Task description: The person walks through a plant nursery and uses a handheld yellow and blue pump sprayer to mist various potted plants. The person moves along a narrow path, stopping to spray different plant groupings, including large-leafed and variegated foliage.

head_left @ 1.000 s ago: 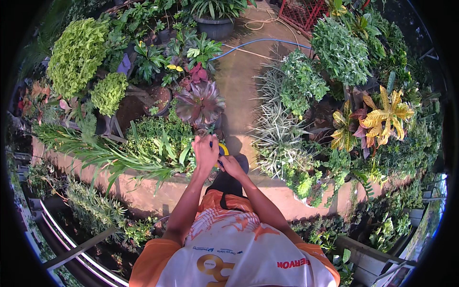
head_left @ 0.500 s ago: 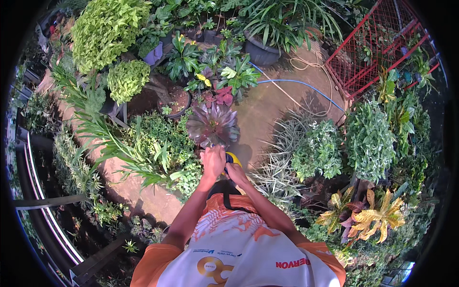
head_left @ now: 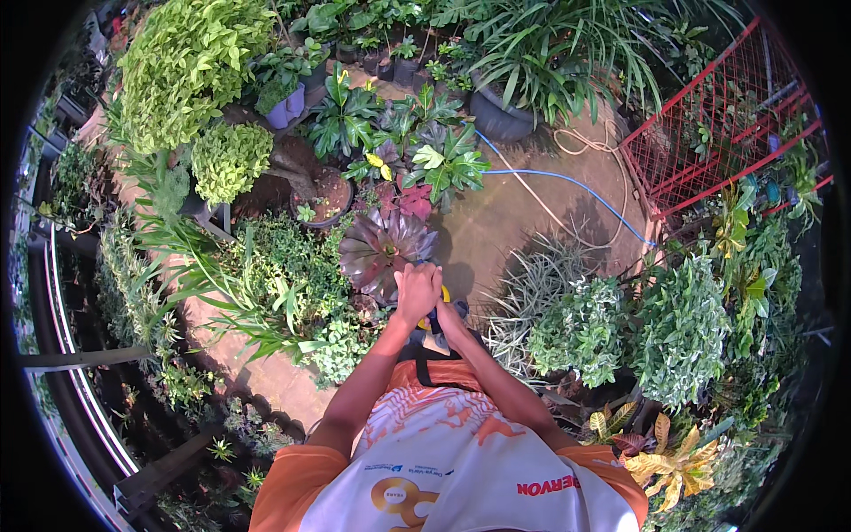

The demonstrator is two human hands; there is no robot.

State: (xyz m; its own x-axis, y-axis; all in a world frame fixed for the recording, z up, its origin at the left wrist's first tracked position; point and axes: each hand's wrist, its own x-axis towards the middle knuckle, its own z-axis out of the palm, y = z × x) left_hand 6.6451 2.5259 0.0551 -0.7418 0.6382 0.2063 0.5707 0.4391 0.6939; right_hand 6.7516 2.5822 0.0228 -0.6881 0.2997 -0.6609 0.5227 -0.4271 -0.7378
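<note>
In front of my waist, both hands are closed close together on a yellow-and-dark tool [head_left: 446,293], mostly hidden behind my fingers, so its kind does not show. My left hand [head_left: 417,291] is the farther one, its fingers wrapped at the front. Just behind and to the right, partly covered, is my right hand [head_left: 448,317], curled against the same tool. A purple-leaved rosette plant [head_left: 383,248] spreads directly beyond my left hand, its leaves near or just behind my knuckles. Above it grow small red leaves [head_left: 414,201] and a broad-leaved green plant [head_left: 448,164].
A blue hose [head_left: 567,179] and a beige hose [head_left: 538,195] lie across the brown ground. At the far right stands a red mesh frame [head_left: 722,124]. Spiky grey-green plants [head_left: 523,297] border my right side; a large dark pot [head_left: 501,115] sits beyond. Leafy shrubs [head_left: 284,266] grow at left.
My hands have shifted slightly right with the tool, and less of its yellow part shows. The view has turned a little, so the plants and red frame appear displaced.
</note>
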